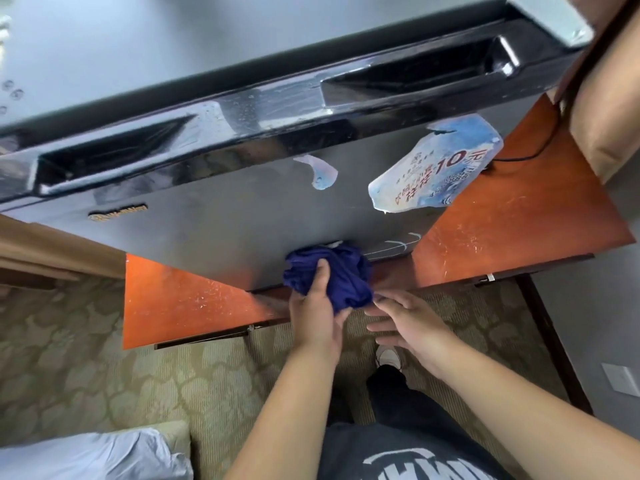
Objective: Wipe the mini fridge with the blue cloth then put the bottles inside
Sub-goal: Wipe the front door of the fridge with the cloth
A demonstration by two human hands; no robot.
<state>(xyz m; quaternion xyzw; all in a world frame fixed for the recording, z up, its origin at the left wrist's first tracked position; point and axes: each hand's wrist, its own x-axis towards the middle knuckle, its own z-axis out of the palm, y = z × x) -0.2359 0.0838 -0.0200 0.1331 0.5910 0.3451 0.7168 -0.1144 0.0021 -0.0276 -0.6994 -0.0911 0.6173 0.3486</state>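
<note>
The mini fridge (221, 216) stands on an orange wooden table, seen steeply from above, its grey door shut and facing me. A glossy black handle strip (277, 109) runs across the door's top. My left hand (317, 306) grips the bunched blue cloth (343, 275) and presses it against the door's bottom edge. My right hand (408, 320) hovers just right of the cloth, fingers spread, its fingertips almost touching the cloth. No bottles are in view.
A torn blue-and-white sticker (436, 168) and a smaller scrap (320, 173) cling to the door. The orange table (519, 230) shows on both sides of the fridge, with a black cable (530, 154) at right. Patterned carpet, my shoe (389, 356) and a white pillow (93, 455) lie below.
</note>
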